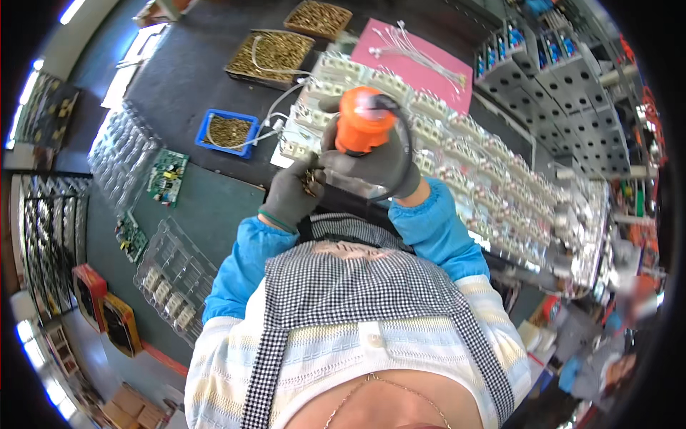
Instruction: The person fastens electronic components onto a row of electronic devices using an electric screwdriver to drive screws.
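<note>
My right hand (391, 170), in a grey glove, is wrapped round an orange electric screwdriver (363, 123) with a black cord. The tool is slightly blurred, and its tip is hidden. My left hand (289, 194), gloved too, is closed round a small bunch of brass-coloured screws (311, 183); its fingertips are close to the right hand. Just beyond both hands are rows of white terminal-like parts (314, 114) with thin white cables (270, 120), partly covered by the right hand and the tool.
A blue tray (201, 139) of brass-coloured pieces is left of the rows, with two boxes (312, 46) (232, 75) of them farther back. White cables lie on a pink sheet (436, 53). Green circuit boards (168, 177) and a clear plastic tray (168, 247) are at left. Perforated metal housings (564, 100) stand at right.
</note>
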The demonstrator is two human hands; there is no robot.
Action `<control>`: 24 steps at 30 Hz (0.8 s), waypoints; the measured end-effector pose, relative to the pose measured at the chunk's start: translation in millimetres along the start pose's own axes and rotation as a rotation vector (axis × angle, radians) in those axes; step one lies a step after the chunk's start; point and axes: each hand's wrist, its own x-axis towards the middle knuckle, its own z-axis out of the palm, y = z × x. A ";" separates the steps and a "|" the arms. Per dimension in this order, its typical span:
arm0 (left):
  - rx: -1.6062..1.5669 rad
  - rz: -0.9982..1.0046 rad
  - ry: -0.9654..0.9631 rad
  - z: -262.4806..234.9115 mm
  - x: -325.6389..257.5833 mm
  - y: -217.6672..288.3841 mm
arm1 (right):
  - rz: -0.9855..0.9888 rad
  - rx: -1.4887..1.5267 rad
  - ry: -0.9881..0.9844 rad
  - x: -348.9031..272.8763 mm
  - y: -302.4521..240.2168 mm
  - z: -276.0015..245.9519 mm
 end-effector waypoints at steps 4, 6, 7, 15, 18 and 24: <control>-0.145 -0.192 0.089 44.7 15.7 25.3 | -0.069 0.377 0.081 -13.9 9.3 -21.4; -0.117 -0.234 -0.063 43.2 30.9 24.7 | -0.199 0.317 0.021 -13.5 -3.8 -33.0; -0.110 -0.254 -0.065 42.1 35.1 23.9 | -0.297 0.286 -0.001 -14.1 -8.5 -38.0; -0.032 -0.301 -0.147 51.6 52.5 25.2 | -0.456 0.128 0.392 -68.4 6.8 -43.3; -0.049 -0.323 -0.101 61.6 52.8 26.6 | -0.355 0.223 0.511 -81.3 24.7 -33.4; -0.040 -0.335 -0.093 60.9 58.8 24.5 | -0.273 0.220 0.600 -89.0 48.7 -28.7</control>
